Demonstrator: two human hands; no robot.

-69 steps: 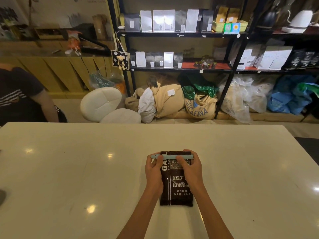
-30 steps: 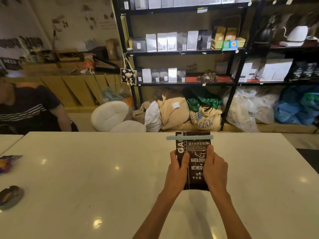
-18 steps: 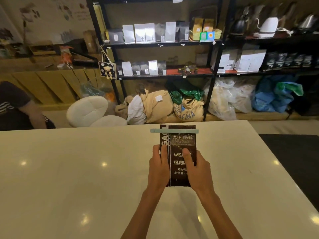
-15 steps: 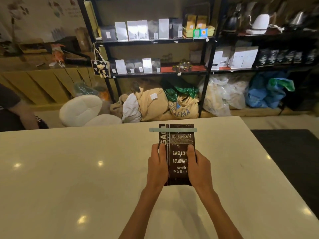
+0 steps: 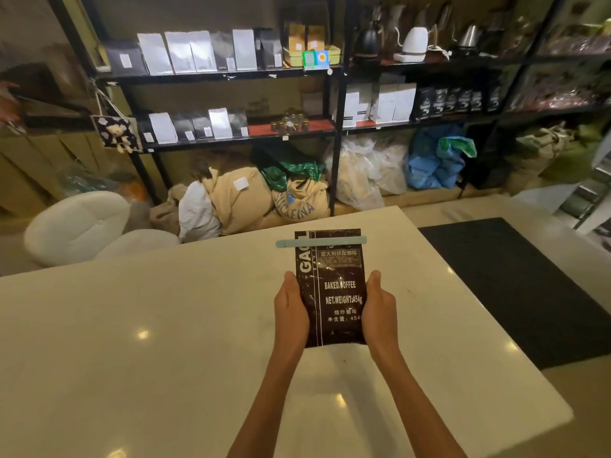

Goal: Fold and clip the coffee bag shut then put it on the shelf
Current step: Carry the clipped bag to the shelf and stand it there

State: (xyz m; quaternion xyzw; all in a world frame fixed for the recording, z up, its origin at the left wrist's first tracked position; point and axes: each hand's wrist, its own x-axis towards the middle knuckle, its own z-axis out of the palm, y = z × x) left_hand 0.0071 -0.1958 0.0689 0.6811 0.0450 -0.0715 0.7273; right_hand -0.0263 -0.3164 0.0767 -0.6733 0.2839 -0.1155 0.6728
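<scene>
A dark brown coffee bag (image 5: 334,285) with white lettering is held upright above the white table (image 5: 139,325). A pale blue clip (image 5: 321,242) runs across its folded top and sticks out on both sides. My left hand (image 5: 292,309) grips the bag's left edge and my right hand (image 5: 380,305) grips its right edge, both around the lower half. The black metal shelf (image 5: 231,76) stands beyond the table's far edge, with rows of white, grey and black bags on its boards.
Burlap and plastic sacks (image 5: 264,196) lie on the floor under the shelf. A white cushioned chair (image 5: 82,223) sits at the left beyond the table. A black floor mat (image 5: 515,285) lies to the right of the table. Kettles (image 5: 413,44) stand on the upper right shelf.
The bag went from lying on the table under my hands to being held up in both hands. My view has swung right; the seated person at the left is out of sight.
</scene>
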